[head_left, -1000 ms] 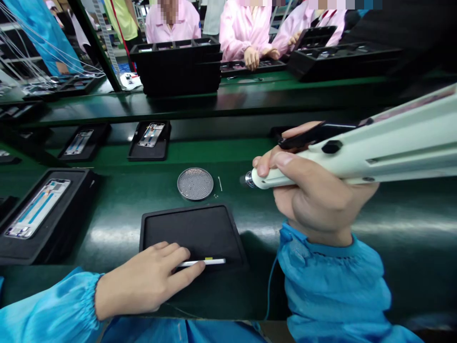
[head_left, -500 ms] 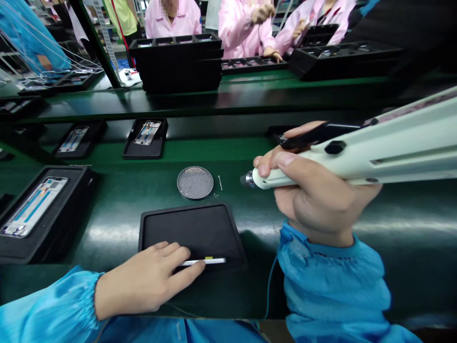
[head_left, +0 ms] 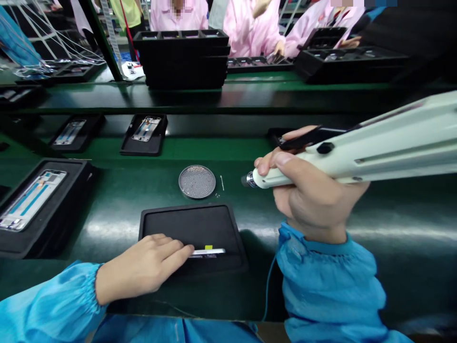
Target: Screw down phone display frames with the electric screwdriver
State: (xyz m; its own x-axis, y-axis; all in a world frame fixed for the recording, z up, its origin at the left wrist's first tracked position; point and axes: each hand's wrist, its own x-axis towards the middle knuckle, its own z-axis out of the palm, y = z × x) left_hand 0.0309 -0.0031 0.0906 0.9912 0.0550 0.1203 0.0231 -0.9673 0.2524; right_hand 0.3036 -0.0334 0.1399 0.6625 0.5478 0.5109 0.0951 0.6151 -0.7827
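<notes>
My right hand [head_left: 310, 190] is wrapped around a pale electric screwdriver [head_left: 357, 152], its tip pointing left above the green belt. My left hand [head_left: 146, 267] rests on the near edge of a black mat [head_left: 200, 226], fingers curled over the end of a thin white strip [head_left: 209, 252] with a yellow tag. A round metal screw dish [head_left: 197, 181] sits just beyond the mat, with a few loose screws beside it.
Black trays holding phone frames [head_left: 30, 200] [head_left: 144, 131] [head_left: 69, 133] lie on the belt to the left. Stacked black trays [head_left: 182, 57] stand on the far shelf, where people in pink coats work. A green belt [head_left: 392, 224] stretches to the right.
The trays with phone frames have drifted left along the belt. My left hand has drawn back slightly with the strip. The screwdriver has barely moved.
</notes>
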